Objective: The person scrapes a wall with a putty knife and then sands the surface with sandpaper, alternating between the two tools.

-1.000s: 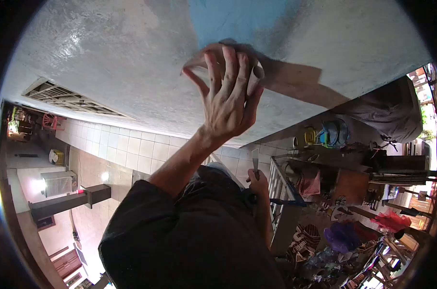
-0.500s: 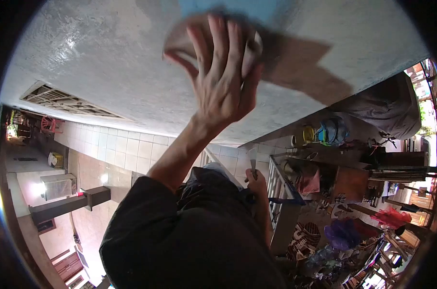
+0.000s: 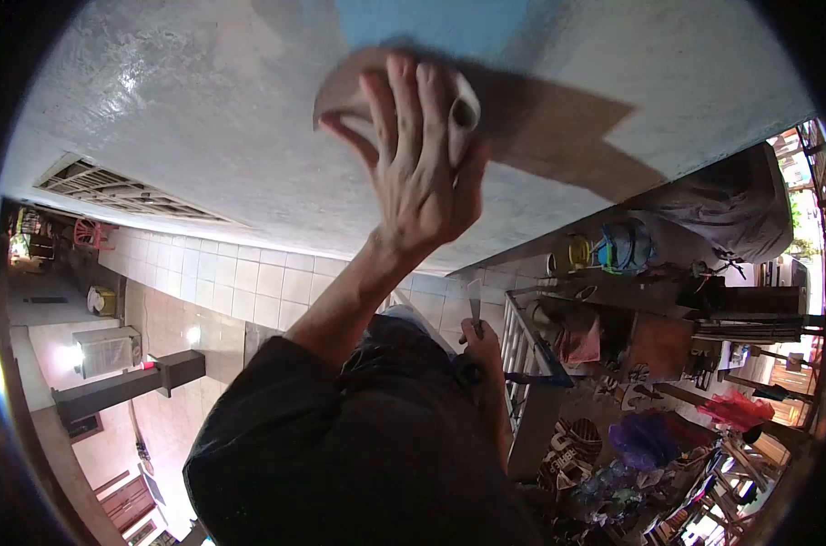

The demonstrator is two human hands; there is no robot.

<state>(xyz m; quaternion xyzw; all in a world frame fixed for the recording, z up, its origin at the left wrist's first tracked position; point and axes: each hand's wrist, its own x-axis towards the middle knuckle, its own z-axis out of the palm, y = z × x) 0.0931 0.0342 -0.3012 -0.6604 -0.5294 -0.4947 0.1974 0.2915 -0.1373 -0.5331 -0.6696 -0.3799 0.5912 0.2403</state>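
My left hand (image 3: 417, 173) presses a curled sheet of sandpaper (image 3: 344, 89) against the grey, patchy wall (image 3: 222, 118). Its fingers lie over the sheet, and one edge of the paper rolls up into a tube beside the thumb. A light blue patch (image 3: 431, 23) shows on the wall just beyond the fingertips. Lower down, close to my body, my right hand (image 3: 482, 344) is closed round the handle of a putty knife (image 3: 474, 293), its flat blade pointing up and away from the wall work. Some of the right hand's fingers are hidden.
Beside my right arm stands a ladder (image 3: 522, 364). A vent grille (image 3: 126, 191) is set in the wall at left. Pale tiles (image 3: 222, 278) run below. Cluttered belongings, a purple bag (image 3: 645, 439) and a covered vehicle-like shape (image 3: 731, 205) fill the right side.
My left hand has slid slightly down the view along the wall with the sandpaper, and the paper's rolled edge shows more clearly. My right hand keeps the putty knife, barely moved.
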